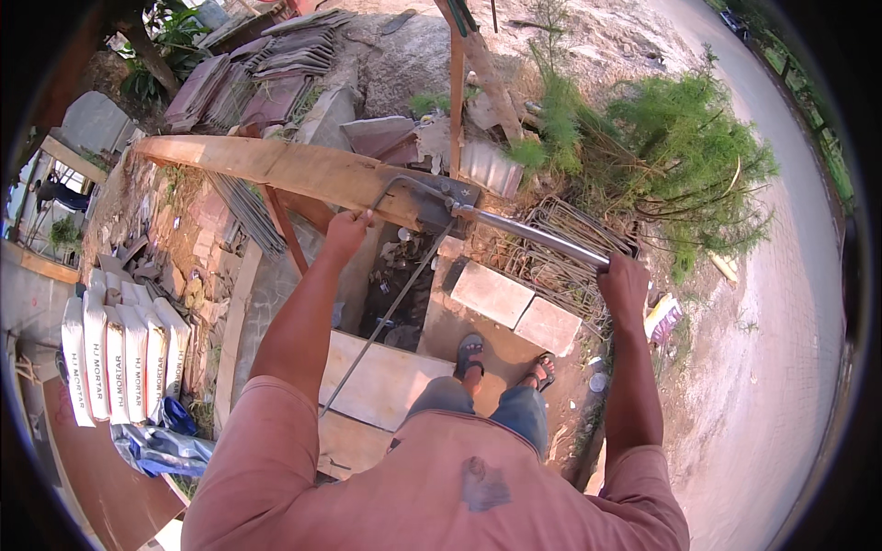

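My left hand is closed on the short bent end of a thin steel bar. That bar runs through a dark bending plate on the end of a wooden plank, and its long straight part slants down to the lower left, past my left arm. My right hand grips the far right end of a shiny metal pipe. The pipe's other end meets the plate, where the bar bends. How the bar sits at the plate's pins is too small to tell.
Many bent steel bars lie piled under the pipe, beside pale blocks. Stacked mortar sacks stand at left. A feathery green shrub grows at the right, by a paved road. An open pit lies below the plank.
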The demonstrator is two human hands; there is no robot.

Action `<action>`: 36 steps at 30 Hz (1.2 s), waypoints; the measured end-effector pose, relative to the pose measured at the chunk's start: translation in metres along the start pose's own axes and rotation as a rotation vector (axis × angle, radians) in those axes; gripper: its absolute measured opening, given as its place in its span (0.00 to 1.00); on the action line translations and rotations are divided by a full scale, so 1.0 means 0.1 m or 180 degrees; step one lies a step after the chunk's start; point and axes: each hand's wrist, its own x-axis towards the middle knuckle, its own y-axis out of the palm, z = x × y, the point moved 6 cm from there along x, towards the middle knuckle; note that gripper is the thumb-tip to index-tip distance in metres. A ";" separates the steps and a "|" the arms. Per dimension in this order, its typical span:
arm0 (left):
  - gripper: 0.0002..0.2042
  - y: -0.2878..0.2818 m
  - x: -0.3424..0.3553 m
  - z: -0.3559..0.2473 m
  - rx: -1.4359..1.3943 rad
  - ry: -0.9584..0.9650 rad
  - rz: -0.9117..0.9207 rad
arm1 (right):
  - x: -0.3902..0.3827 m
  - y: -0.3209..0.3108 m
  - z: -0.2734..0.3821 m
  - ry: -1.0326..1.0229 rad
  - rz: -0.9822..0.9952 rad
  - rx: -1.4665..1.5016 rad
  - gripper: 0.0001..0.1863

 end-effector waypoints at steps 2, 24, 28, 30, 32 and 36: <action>0.20 -0.01 0.04 0.06 0.0046 0.0099 -0.0074 | -0.95 -0.18 0.32 0.0256 -0.0041 -0.0020 0.10; 0.22 0.28 -0.39 -1.07 0.0953 0.2184 -0.1146 | -0.55 -0.73 0.40 0.0484 0.1192 0.0132 0.25; 0.32 1.59 -1.55 -2.46 0.1376 0.3785 0.0867 | -0.52 -0.76 0.38 0.0663 0.1157 0.0172 0.27; 0.27 2.17 -1.69 -2.59 0.2137 0.3579 0.1698 | -0.44 -0.83 0.45 0.0453 0.1189 -0.0061 0.27; 0.21 2.44 -1.69 -2.70 0.2456 0.3079 0.2285 | -0.38 -0.88 0.43 0.0393 0.1353 -0.0238 0.26; 0.13 2.65 -1.56 -2.70 0.2142 0.3159 0.1906 | -0.38 -0.92 0.35 0.0423 0.1411 -0.0201 0.21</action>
